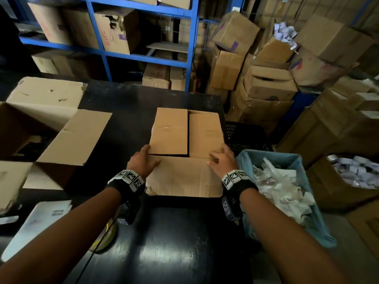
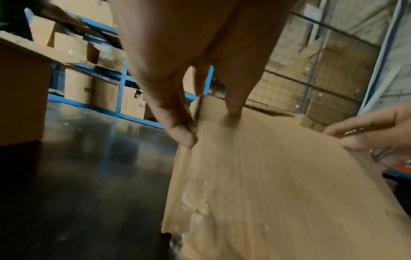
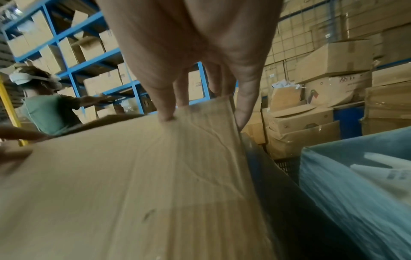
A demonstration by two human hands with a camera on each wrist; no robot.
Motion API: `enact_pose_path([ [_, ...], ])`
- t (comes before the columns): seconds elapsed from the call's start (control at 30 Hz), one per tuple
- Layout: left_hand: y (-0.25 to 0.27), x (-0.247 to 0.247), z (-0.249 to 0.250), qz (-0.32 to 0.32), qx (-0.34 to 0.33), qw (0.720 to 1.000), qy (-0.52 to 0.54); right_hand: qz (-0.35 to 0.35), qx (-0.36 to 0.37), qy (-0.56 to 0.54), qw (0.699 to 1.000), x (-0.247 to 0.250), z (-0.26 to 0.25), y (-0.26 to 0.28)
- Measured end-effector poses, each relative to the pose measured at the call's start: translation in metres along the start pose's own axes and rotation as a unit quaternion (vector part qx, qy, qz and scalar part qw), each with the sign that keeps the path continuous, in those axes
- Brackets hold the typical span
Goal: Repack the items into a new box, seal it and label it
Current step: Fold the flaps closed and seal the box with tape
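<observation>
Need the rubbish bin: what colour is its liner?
The liner is light blue; head view shows best.

Dim storeroom: a glossy black worktop [image 1: 174,253] fronts blue steel shelving [image 1: 192,48] stacked with cartons (some torn). More cartons [image 1: 268,87] are heaped at right against a wire-mesh wall [image 3: 295,44].

Two hands are in view: the left hand [image 1: 141,160] and the right hand [image 1: 222,160]. Two cardboard boxes sit on the one dark surface [image 1: 174,242]: a middle box [image 1: 184,140] and an open box [image 1: 30,130]. There is one blue-lined bin [image 1: 266,154], one black crate [image 1: 246,136], one tape roll [image 1: 106,237], one printed sheet [image 1: 41,219] and one other person [image 3: 44,109].
</observation>
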State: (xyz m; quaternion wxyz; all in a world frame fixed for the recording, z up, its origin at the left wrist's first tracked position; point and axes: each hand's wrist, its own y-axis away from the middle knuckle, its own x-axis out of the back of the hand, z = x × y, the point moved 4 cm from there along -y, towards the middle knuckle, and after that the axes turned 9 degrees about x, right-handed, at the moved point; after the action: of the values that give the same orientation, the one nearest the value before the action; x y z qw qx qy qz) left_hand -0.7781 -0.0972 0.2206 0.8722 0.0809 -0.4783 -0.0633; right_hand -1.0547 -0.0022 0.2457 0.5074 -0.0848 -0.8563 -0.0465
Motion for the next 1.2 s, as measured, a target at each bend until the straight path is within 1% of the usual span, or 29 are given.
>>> enact_pose_path([
  [0.1, 0.008, 0.008, -0.002, -0.008, -0.019, 1.000, -0.010, 0.002, 0.026, 0.000, 1.000, 0.010, -0.003, 0.003],
  [0.2, 0.015, 0.028, 0.002, 0.028, -0.019, 0.999, 0.010, 0.001, 0.070, -0.017, 0.997, 0.024, -0.010, 0.007],
  [0.23, 0.017, 0.035, 0.005, 0.026, -0.030, 0.999, 0.018, -0.004, 0.085, -0.030, 0.996, 0.028, -0.012, 0.008],
  [0.27, 0.019, 0.042, 0.008, 0.013, -0.041, 0.998, 0.040, -0.007, 0.096, -0.050, 0.994, 0.034, -0.014, 0.009],
  [0.33, 0.022, 0.055, 0.013, -0.033, -0.052, 0.989, 0.135, -0.021, 0.093, -0.079, 0.992, 0.043, -0.014, 0.009],
  [0.4, 0.023, 0.062, 0.015, -0.077, -0.066, 0.969, 0.223, -0.031, 0.077, -0.088, 0.993, 0.049, -0.009, 0.008],
  [0.43, 0.022, 0.064, 0.014, -0.097, -0.066, 0.957, 0.267, -0.026, 0.057, -0.129, 0.990, 0.052, -0.005, 0.007],
  [0.47, 0.021, 0.064, 0.012, -0.113, -0.060, 0.941, 0.314, -0.015, 0.024, -0.208, 0.978, 0.055, -0.002, 0.007],
  [0.53, 0.019, 0.064, 0.010, -0.128, -0.036, 0.906, 0.402, 0.012, -0.054, -0.373, 0.926, 0.062, 0.000, 0.006],
  [0.6, 0.012, 0.065, 0.012, -0.125, -0.017, 0.873, 0.470, 0.045, -0.098, -0.451, 0.886, 0.065, 0.001, 0.002],
  [0.63, 0.009, 0.065, 0.015, -0.120, -0.011, 0.860, 0.495, 0.062, -0.112, -0.467, 0.875, 0.065, 0.001, -0.002],
  [0.67, 0.004, 0.064, 0.019, -0.113, -0.010, 0.853, 0.509, 0.081, -0.120, -0.468, 0.872, 0.063, 0.002, -0.006],
  [0.7, -0.001, 0.061, 0.023, -0.096, -0.014, 0.861, 0.499, 0.101, -0.121, -0.443, 0.882, 0.060, 0.003, -0.009],
  [0.73, -0.008, 0.059, 0.025, -0.063, -0.023, 0.888, 0.454, 0.125, -0.113, -0.399, 0.901, 0.057, 0.003, -0.012],
  [0.77, -0.016, 0.056, 0.026, -0.020, -0.037, 0.930, 0.366, 0.145, -0.099, -0.334, 0.926, 0.054, 0.005, -0.016],
  [0.8, -0.026, 0.052, 0.026, 0.015, -0.053, 0.967, 0.251, 0.157, -0.077, -0.276, 0.945, 0.050, 0.007, -0.020],
  [0.83, -0.033, 0.047, 0.028, 0.033, -0.061, 0.987, 0.143, 0.154, -0.064, -0.227, 0.960, 0.046, 0.007, -0.023],
  [0.87, -0.040, 0.041, 0.030, 0.037, -0.068, 0.995, 0.068, 0.136, -0.063, -0.185, 0.971, 0.040, 0.008, -0.027],
  [0.93, -0.054, 0.029, 0.032, 0.025, -0.078, 0.997, -0.003, 0.087, -0.091, -0.139, 0.982, 0.030, 0.010, -0.034],
  [0.97, -0.059, 0.023, 0.032, 0.011, -0.067, 0.998, -0.016, 0.064, -0.099, -0.124, 0.985, 0.025, 0.011, -0.038],
  [1.03, -0.066, 0.011, 0.029, -0.039, -0.020, 0.999, -0.016, 0.016, -0.101, -0.080, 0.992, 0.015, 0.015, -0.046],
  [1.1, -0.062, 0.000, 0.027, -0.076, 0.020, 0.997, -0.007, -0.018, -0.113, -0.076, 0.991, 0.011, 0.017, -0.048],
  [1.2, -0.051, -0.003, 0.029, -0.074, 0.026, 0.997, -0.018, -0.018, -0.118, -0.100, 0.988, 0.011, 0.022, -0.046],
])
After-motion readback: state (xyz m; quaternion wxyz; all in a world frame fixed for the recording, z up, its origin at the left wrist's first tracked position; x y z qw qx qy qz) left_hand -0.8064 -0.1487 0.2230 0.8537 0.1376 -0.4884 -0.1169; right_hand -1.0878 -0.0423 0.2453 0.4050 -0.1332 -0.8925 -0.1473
